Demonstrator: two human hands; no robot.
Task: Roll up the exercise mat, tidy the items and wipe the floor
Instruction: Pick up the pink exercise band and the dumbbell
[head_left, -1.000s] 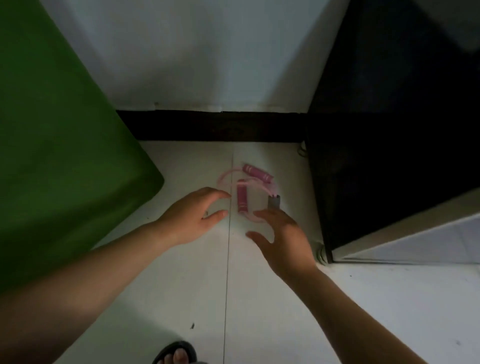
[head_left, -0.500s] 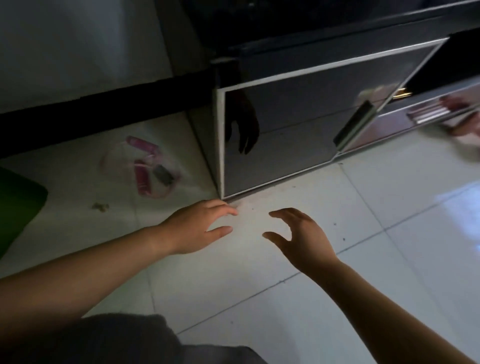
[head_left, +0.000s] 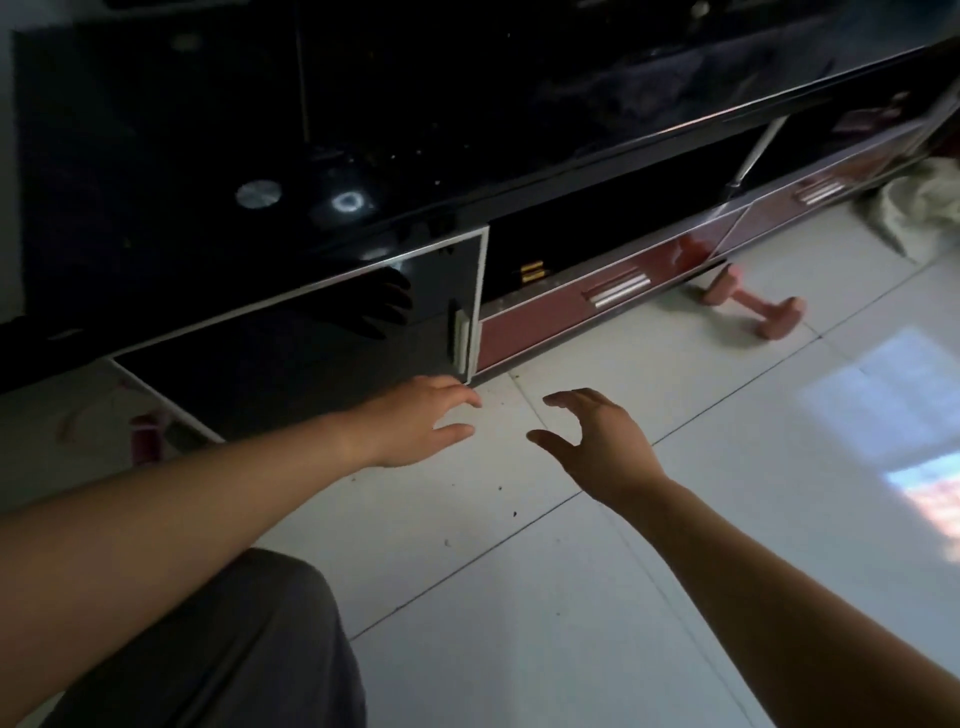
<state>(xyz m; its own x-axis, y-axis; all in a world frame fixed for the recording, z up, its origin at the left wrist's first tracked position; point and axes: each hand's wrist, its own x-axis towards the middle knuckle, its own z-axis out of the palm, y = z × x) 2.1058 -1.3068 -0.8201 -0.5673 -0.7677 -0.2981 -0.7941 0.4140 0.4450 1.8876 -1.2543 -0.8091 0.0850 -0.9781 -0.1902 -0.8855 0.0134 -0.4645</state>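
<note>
Fingers (head_left: 460, 397) of the left hand (head_left: 415, 421) are loosely spread and slightly curled, thumb apart, holding nothing; they hover just above the floor (head_left: 675, 519) at the lower front corner of the black cabinet door (head_left: 311, 353). The right hand (head_left: 597, 441) is likewise empty, its fingers arched and parted in a wide claw, set near the left but not touching it. Both forearms reach forward over a bent knee in grey trousers (head_left: 234, 649).

The task's things lie apart from the hands. A pink dumbbell (head_left: 753, 306) rests on the floor against the front edge of the red drawer (head_left: 571, 312), well to the right. A pink skipping-rope handle (head_left: 145, 436) shows dimly at the left end of the cabinet, partly hidden by the left forearm. A pale cloth (head_left: 924, 208) lies by the far right edge. No mat is in view.

Risks, as judged: the dumbbell, being round-ended, may roll under the drawer front if nudged instead of gripped. The glossy floor carries scattered dark crumbs (head_left: 514, 514), which a sweeping hand would scatter. The cabinet door's edge is close to the left knuckles and may be struck.
</note>
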